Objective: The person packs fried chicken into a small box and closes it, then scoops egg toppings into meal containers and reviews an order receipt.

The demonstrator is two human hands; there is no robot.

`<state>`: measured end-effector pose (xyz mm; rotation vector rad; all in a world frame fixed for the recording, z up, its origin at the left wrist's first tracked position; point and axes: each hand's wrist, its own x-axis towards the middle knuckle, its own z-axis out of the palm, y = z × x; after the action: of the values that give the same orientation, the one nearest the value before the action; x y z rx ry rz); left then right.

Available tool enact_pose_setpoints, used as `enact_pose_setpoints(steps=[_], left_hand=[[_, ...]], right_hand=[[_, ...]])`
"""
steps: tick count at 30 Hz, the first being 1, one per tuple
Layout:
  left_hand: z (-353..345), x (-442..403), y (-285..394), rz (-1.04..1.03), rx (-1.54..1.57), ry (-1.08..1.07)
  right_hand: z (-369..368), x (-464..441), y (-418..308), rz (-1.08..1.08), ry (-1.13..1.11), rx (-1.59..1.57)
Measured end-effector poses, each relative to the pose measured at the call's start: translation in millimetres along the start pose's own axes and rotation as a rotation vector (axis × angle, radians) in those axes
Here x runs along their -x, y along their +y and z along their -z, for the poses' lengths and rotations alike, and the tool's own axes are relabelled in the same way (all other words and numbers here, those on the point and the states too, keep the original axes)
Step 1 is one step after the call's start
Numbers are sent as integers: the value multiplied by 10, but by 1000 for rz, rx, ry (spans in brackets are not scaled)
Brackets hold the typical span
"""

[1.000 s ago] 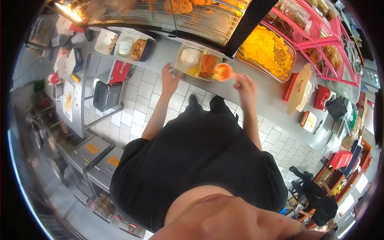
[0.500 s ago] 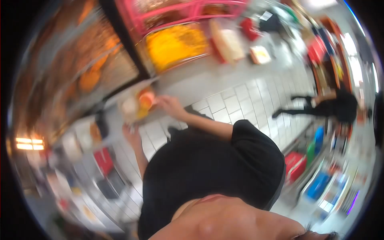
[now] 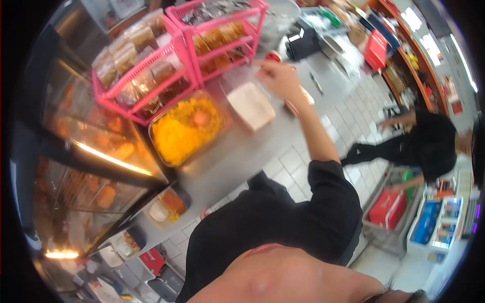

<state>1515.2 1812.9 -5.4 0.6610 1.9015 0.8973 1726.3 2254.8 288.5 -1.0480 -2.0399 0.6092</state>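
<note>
Pink baskets block behind the tray; the front's free

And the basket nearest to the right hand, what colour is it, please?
The basket is pink, seen best in the head view.

Fast-food kitchen: lit glass cabinet, fried pieces inside, left of frame; steel bench mid-frame, trayed yellow food; boxed meals lower left.

Pale, boxy carton lies on the metal counter
</note>
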Motion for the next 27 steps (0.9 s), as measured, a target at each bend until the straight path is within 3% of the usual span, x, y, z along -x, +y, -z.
enact_pose_setpoints(steps=[1,3,5,7,10,13,17,19,20,23,27], left_hand=[[-57,-107,26,43,-2,23],[-136,-236,20,141,0,89],[-203,-292,11,253,20,174],[-291,-310,-9,352,54,267],[-526,-239,-77,462,141,409],[-1010,-41,-232,467,199,522],[-1617,175,-52,297,168,553],[-1331,287,877,242,164,472],[-1265,316,1047,128,-13,500],[-1016,322,1315,186,-48,479],[-726,564,1098,150,-61,419]], right_hand=[[266,-425,186,72,152,112],[600,-1416,922,9,304,281],[685,-2398,1803,51,305,280],[462,-3175,2876,-55,-26,550],[192,-3765,3466,-37,-435,866],[22,-4041,3630,69,-606,978],[-63,-4199,3652,220,-701,1100],[60,-4115,3612,260,-706,1174],[137,-4051,3543,274,-702,1210],[448,-3775,3287,305,-674,1310],[767,-3431,2644,466,-560,1332]])
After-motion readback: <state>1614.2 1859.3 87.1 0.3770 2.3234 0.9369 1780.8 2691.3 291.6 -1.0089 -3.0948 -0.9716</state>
